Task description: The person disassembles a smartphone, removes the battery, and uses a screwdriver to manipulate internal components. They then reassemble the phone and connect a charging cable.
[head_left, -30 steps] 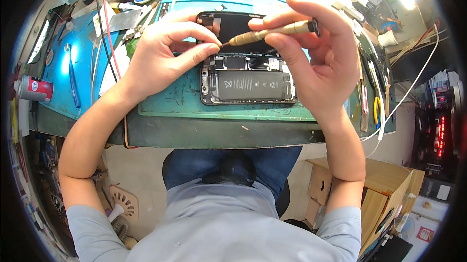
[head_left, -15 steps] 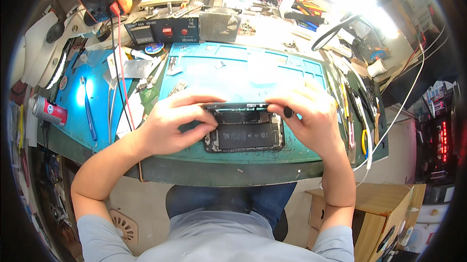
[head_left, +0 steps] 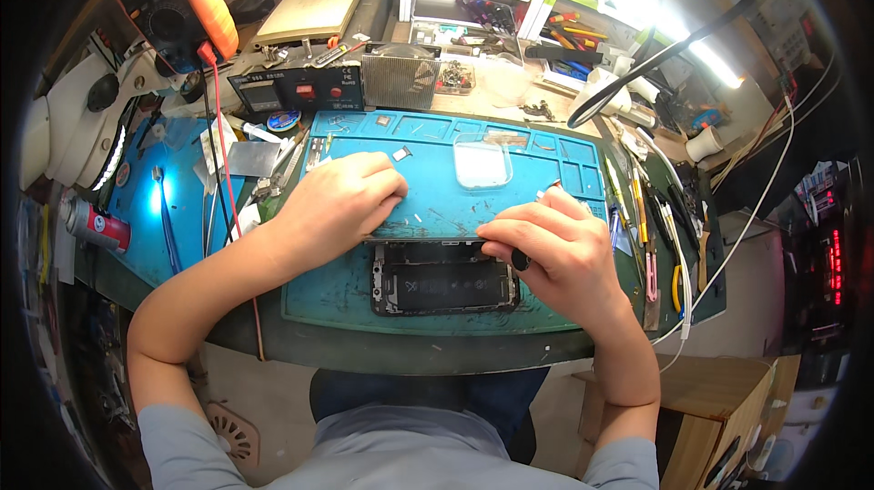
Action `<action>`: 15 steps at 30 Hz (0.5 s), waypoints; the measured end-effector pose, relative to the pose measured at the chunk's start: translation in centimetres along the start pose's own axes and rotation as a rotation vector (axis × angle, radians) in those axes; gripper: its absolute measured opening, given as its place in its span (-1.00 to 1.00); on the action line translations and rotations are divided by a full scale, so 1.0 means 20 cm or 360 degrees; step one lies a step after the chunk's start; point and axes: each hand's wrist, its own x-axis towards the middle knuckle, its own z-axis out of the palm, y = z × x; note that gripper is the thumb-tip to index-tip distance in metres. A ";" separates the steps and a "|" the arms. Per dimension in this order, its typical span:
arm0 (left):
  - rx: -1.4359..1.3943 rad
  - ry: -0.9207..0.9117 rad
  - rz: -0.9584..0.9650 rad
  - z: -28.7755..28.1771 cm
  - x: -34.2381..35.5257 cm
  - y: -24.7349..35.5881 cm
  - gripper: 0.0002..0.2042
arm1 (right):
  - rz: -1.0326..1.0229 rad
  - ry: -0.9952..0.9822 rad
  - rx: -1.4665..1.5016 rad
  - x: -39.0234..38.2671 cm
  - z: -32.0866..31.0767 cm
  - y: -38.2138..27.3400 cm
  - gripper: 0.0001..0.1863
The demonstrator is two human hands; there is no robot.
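An opened black phone (head_left: 442, 281), its insides showing, lies on the green work mat (head_left: 319, 303). My left hand (head_left: 341, 199) rests at the blue tray mat (head_left: 428, 199) behind the phone's left side, fingers curled and pressed together; what they hold, if anything, is hidden. My right hand (head_left: 555, 249) is closed over the phone's back right corner, thumb and forefinger pinched, round a tool with a black end (head_left: 521, 261) that is mostly hidden by the fingers. A clear lidded box (head_left: 482, 162) lies on the tray mat between and behind my hands.
At the left are a microscope (head_left: 82, 117), spray can (head_left: 107, 226) and lit blue tool (head_left: 164, 217). A black power unit (head_left: 300, 88) and multimeter (head_left: 168, 12) stand behind. Thin tools (head_left: 651, 244), loose cables and a lamp arm (head_left: 619, 80) crowd the right.
The view has tilted up to show more bench. My left hand has moved away from the phone. The screen panel that lay open behind the phone no longer shows clearly.
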 end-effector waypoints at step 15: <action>-0.1231 -0.0214 -0.0540 -0.09 -0.03 0.01 -0.69 | 0.0020 0.0034 0.0041 0.00 0.00 0.00 -0.81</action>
